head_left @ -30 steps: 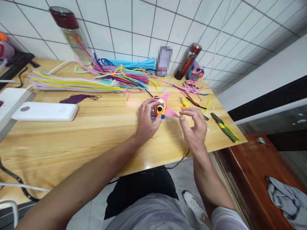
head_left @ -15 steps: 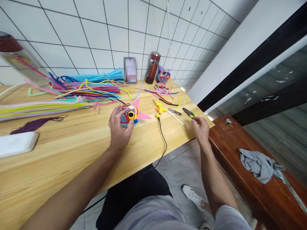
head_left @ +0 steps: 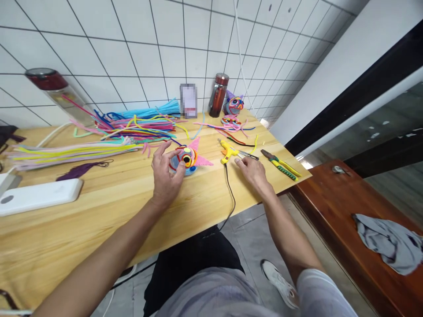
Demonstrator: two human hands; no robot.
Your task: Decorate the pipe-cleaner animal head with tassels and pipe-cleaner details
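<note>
My left hand [head_left: 166, 172] grips a round pipe-cleaner figure [head_left: 187, 158] with pink pointed ears, a blue body and a yellow-red eye, resting on the wooden table [head_left: 109, 198]. My right hand [head_left: 251, 171] lies on the table to the right, fingers stretched flat toward a yellow glue gun [head_left: 228, 152] and the scissors [head_left: 248, 154] beside it. The hand holds nothing. The gun's black cord [head_left: 229, 193] runs off the table's front edge.
Green-yellow pliers [head_left: 280, 164] lie near the right table edge. A heap of coloured pipe cleaners [head_left: 109, 134] spreads at the back left. Two bottles [head_left: 218, 94], a second figure [head_left: 234, 105], a white power bank [head_left: 38, 196] and a purple tassel [head_left: 77, 171] are there too. A brown bench with a grey cloth [head_left: 390, 242] stands right.
My right hand left the figure's pink ear, reached to the pliers at the right edge, then came back to lie flat by the glue gun. The left hand stayed on the figure.
</note>
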